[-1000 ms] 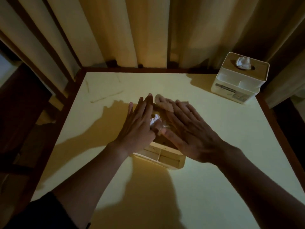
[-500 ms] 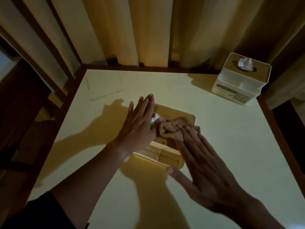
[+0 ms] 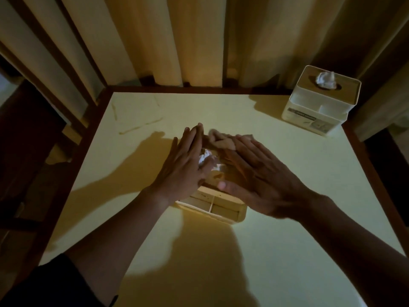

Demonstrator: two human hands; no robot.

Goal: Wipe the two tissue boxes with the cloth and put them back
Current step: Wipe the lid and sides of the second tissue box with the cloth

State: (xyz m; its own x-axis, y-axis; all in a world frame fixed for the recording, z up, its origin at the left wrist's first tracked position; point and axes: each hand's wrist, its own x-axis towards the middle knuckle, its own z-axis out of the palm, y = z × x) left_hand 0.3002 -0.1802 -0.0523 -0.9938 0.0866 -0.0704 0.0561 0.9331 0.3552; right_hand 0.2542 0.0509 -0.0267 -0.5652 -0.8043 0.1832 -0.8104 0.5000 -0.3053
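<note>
At frame centre the wooden box (image 3: pixel 218 208) sits on the table (image 3: pixel 287 240). The right hand (image 3: pixel 261 178) presses the cloth (image 3: pixel 221 140) flat-fingered onto its top; the left hand (image 3: pixel 183 165), fingers straight, steadies its side. The white box (image 3: pixel 318 107) stands upper right.

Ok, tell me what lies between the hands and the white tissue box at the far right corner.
Nothing visible: only bare table separates the right hand and cloth from the white tissue box.
</note>
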